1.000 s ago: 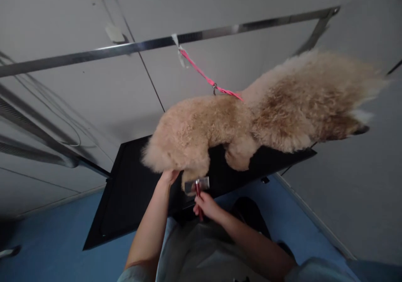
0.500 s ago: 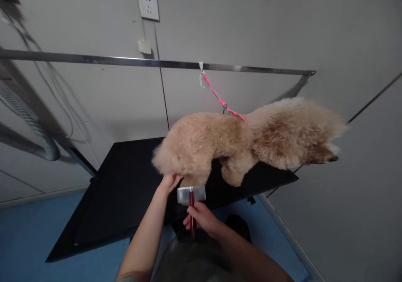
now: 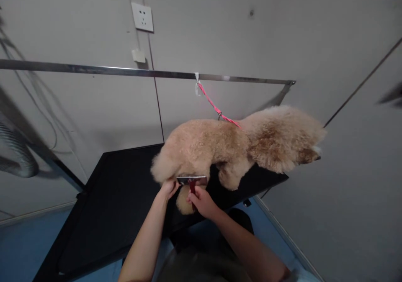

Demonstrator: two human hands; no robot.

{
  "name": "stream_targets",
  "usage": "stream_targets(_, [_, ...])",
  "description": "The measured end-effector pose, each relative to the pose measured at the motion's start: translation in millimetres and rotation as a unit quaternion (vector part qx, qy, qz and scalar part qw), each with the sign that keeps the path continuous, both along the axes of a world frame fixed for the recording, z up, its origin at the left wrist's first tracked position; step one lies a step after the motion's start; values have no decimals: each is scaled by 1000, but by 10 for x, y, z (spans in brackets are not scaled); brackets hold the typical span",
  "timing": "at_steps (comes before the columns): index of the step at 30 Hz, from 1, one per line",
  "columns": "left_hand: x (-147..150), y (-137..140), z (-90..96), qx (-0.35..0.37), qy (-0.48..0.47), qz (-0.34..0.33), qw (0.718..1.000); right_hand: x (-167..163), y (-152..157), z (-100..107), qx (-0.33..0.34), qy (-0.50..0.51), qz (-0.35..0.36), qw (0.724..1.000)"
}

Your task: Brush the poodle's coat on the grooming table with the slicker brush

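A curly tan dog [image 3: 232, 146] stands on a black grooming table [image 3: 122, 194], head to the right. A pink leash [image 3: 216, 108] ties its neck to a metal bar [image 3: 125, 70] above. My left hand [image 3: 168, 188] grips the dog's hind leg just under the rump. My right hand [image 3: 201, 200] holds a slicker brush [image 3: 191, 180] by its red handle, with the metal head pressed against the upper hind leg. The paw [image 3: 184, 204] hangs below the brush between my hands.
A grey wall with a socket [image 3: 142, 17] stands behind the table. A ribbed hose [image 3: 17, 158] and cables hang at the left. Blue floor [image 3: 19, 236] shows below the table's edges. The dog's head reaches past the table's right end.
The brush has gone from the lower leg up to the upper hind leg. My left hand stays on the leg. The view has shifted, so the dog sits nearer the centre.
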State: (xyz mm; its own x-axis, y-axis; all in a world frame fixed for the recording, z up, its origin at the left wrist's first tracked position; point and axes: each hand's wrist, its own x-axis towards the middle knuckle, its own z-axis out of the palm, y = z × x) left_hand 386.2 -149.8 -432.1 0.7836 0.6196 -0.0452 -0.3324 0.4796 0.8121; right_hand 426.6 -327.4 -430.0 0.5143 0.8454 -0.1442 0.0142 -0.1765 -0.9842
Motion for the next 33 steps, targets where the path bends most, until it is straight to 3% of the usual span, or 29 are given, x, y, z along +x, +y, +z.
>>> stream_targets(3, [11, -7, -54, -38, 8, -10, 999, -193, -169, -383, -114, 88, 0, 990])
stream_targets(5, [-7, -28, -111, -42, 26, -35, 998, -341, -321, -571, -145, 173, 22, 974])
stream_targets(7, [-45, -66, -177, -43, 38, -45, 997, -351, -379, -527, -112, 198, 62, 972])
stream_targets(9, [-98, -109, -241, -46, 46, -50, 997, -195, -300, -337, -46, 158, 76, 983])
stream_targets(11, [-158, -145, -301, -48, 50, -51, 996, 6, -161, -233, -7, 107, 3, 994])
stream_targets(12, [-189, -158, -331, -46, 50, -47, 997, 59, -113, -266, -20, 103, -15, 994])
stream_targets(14, [-254, -175, -391, -40, 55, -34, 997, -14, -121, -493, -67, 126, -15, 990])
stream_targets(17, [-355, -191, -466, -19, 78, -22, 997, -432, -339, -924, -140, 197, 59, 969])
stream_targets(19, [-405, -200, -499, 2, 95, -18, 995, -618, -447, -1059, -150, 234, 104, 955])
stream_targets(21, [-428, -203, -519, 20, 109, -10, 994, -583, -421, -1052, -104, 235, 102, 961])
stream_targets(23, [-426, -199, -533, 43, 112, 0, 993, -403, -306, -1005, -57, 200, 50, 977])
stream_targets(25, [-416, -188, -554, 87, 104, 6, 991, -260, -231, -1009, -65, 171, 15, 983])
stream_targets(30, [-404, -174, -656, 154, 120, 11, 981, -407, -428, -1129, -158, 219, 109, 956])
stream_targets(33, [-367, -247, -588, 162, 159, 51, 973, -364, -414, -1044, -97, 223, 115, 963])
